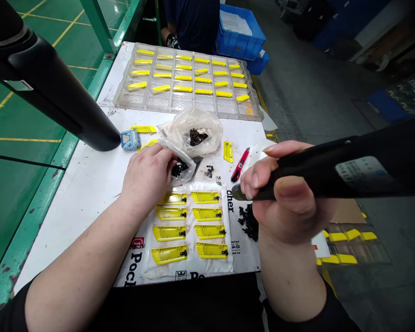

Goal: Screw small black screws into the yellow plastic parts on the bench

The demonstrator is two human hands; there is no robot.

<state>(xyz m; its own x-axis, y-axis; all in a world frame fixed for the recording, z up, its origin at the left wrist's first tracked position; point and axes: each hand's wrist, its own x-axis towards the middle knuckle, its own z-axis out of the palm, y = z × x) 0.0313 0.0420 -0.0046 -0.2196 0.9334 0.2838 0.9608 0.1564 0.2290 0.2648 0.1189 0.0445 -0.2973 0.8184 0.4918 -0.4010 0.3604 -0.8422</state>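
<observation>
The right hand [290, 193] clenches a black electric screwdriver [318, 173] above a white printed sheet [245, 260] reading "cher" and "Poc", which carries yellow plastic parts [169, 233]; the left hand [147, 177] grasps a clear plastic bag [186, 173] holding black screws [179, 169].

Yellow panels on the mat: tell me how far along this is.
Done, it seems: eight yellow panels each carry a black fitting. In hand: the right hand grips a black electric screwdriver; the left hand is at a clear plastic bag of black parts. Left, probably: the yellow pieces in the clear tray beyond, and loose black fasteners.
</observation>
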